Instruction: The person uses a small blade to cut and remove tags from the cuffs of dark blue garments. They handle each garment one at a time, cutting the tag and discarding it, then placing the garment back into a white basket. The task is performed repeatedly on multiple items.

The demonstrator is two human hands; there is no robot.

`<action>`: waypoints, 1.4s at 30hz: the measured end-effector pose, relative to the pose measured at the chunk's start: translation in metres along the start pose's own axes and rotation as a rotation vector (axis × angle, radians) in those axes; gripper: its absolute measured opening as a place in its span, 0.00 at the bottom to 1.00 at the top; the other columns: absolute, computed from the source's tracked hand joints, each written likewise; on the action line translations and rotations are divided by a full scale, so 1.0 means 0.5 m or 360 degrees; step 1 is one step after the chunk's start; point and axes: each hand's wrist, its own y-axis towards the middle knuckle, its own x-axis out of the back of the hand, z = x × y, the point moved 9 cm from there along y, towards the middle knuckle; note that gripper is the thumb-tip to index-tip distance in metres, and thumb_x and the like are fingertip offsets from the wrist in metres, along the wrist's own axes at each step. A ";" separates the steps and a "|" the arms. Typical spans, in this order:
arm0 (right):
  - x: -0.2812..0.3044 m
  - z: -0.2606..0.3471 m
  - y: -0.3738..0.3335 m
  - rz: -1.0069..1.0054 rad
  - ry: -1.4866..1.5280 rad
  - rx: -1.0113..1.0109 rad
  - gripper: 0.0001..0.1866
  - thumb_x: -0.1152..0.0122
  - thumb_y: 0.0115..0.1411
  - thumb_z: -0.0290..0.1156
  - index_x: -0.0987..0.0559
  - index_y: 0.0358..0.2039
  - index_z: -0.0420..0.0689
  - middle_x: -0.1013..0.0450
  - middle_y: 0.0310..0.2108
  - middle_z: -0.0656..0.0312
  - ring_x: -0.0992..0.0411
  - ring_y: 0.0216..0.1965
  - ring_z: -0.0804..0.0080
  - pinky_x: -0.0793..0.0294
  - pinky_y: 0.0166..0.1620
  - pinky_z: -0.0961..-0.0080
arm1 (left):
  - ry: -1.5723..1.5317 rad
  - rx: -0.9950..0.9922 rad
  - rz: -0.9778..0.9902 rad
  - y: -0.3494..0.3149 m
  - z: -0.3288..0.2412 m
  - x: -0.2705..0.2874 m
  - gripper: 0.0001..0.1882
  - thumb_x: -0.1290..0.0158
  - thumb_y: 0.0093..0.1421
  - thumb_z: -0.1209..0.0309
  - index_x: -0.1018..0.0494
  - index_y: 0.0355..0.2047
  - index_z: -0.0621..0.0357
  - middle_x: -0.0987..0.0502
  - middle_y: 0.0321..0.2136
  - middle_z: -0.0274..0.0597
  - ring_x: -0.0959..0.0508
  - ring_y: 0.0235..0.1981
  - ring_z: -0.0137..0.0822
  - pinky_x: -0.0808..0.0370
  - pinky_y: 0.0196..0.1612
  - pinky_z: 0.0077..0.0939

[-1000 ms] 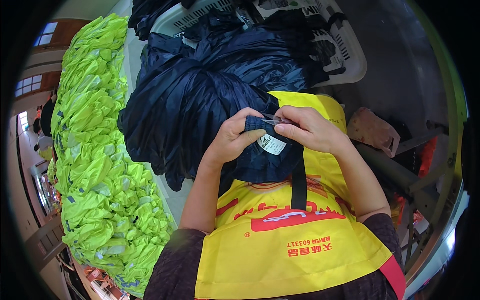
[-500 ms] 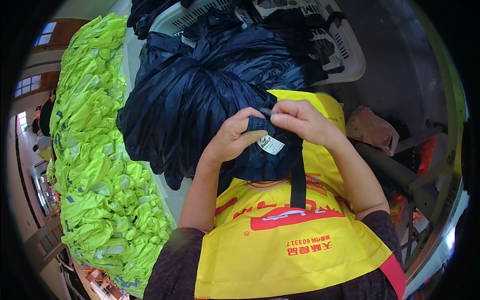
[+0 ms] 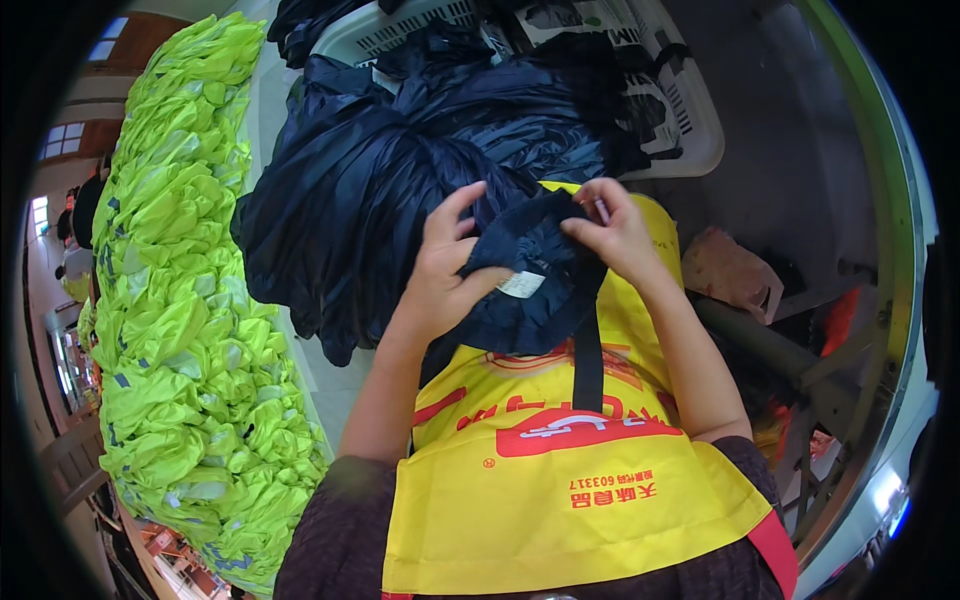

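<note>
A dark navy garment [image 3: 535, 310] with a gathered opening and a white label [image 3: 520, 284] lies over my lap and the pile. My left hand [image 3: 440, 270] holds its left edge, the thumb inside by the label and the upper fingers raised and apart. At the opening's upper right edge, my right hand [image 3: 618, 235] pinches the band between thumb and fingers. A small pale, thin object shows within those fingers; its kind cannot be made out. Just beyond my hands is a heap of shiny navy garments [image 3: 350, 200].
Bright yellow-green garments [image 3: 200, 320] form a long heap on the left. A white slotted basket [image 3: 705, 130] stands at the far side under navy cloth. My yellow apron [image 3: 540, 540] covers my lap. A pinkish plastic bag [image 3: 735, 270] and metal frame [image 3: 890, 230] are at right.
My hands have moved apart, spreading the garment's band into a wider opening. The left fingers have lifted and opened; my right hand has shifted slightly to the right along the edge.
</note>
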 end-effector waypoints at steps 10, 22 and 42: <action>0.020 0.158 -0.118 -0.0212 -0.0525 0.0875 0.12 0.44 0.41 0.15 0.29 0.28 0.39 0.33 0.25 0.57 0.31 0.28 0.63 0.33 0.32 0.74 | 0.0107 0.0271 -0.1274 -0.120 0.082 0.229 0.14 0.54 0.51 0.86 0.27 0.39 0.62 0.24 0.34 0.41 0.24 0.35 0.34 0.30 0.45 0.22; -0.129 0.041 -0.160 0.0242 -0.0229 0.0488 0.26 0.43 0.45 0.18 0.33 0.48 0.42 0.32 0.30 0.54 0.31 0.28 0.63 0.30 0.34 0.76 | -0.2414 0.0648 -0.1018 -0.062 0.112 0.034 0.12 0.59 0.63 0.70 0.32 0.46 0.56 0.26 0.40 0.43 0.24 0.41 0.39 0.27 0.47 0.34; -0.082 0.085 -0.167 -0.0095 -0.0333 0.0671 0.14 0.42 0.42 0.17 0.26 0.33 0.39 0.32 0.27 0.56 0.31 0.26 0.66 0.31 0.30 0.79 | 0.0881 -0.0631 -0.0418 -0.213 -0.123 0.019 0.21 0.42 0.45 0.80 0.29 0.42 0.57 0.29 0.42 0.45 0.31 0.44 0.41 0.33 0.49 0.34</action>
